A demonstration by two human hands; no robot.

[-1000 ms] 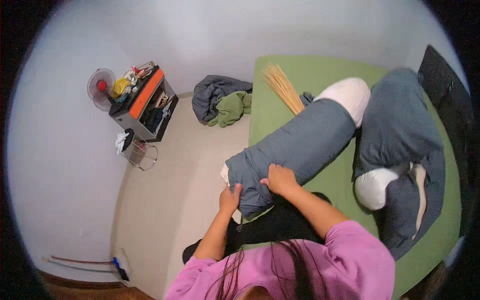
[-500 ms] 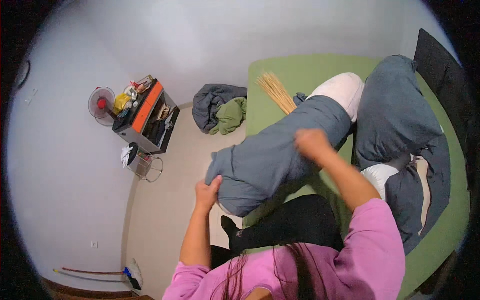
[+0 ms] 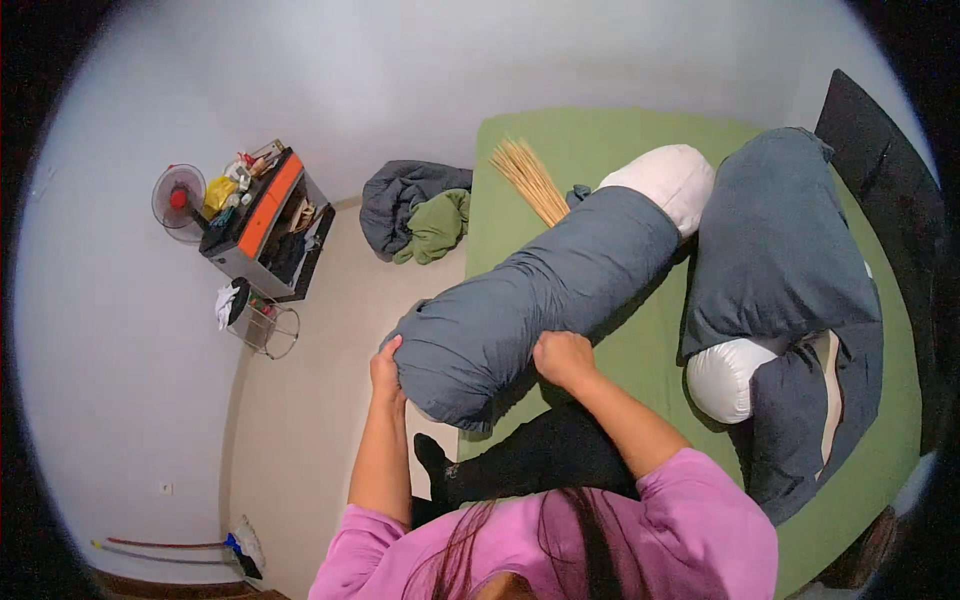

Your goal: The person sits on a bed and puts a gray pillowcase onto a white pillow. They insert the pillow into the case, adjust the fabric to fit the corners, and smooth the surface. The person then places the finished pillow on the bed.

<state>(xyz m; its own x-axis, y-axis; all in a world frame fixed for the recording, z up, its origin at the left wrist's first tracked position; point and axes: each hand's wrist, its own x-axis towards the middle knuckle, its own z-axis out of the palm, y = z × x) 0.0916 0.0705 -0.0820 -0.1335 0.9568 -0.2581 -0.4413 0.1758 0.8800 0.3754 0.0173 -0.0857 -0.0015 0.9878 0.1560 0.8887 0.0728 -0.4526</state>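
A long bolster pillow lies slantwise before me, its white end sticking out of a dark grey-blue pillowcase at the far right. My left hand grips the cased near end at its left side, the thumb on top of the fabric. At the near right side, my right hand is closed in a fist on the cloth's edge, bunching the fabric. The near end of the bolster is covered by the case and hangs out past the mattress edge above my leg.
The bed wears a green sheet. A stick broom lies behind the bolster. To the right are a grey-blue cased pillow and a white bolster. Bundled bedding sits on the floor near a cabinet and fan.
My right hand has come down and left from the middle of the case to its near right side. The case now covers the near end more fully and looks smoother.
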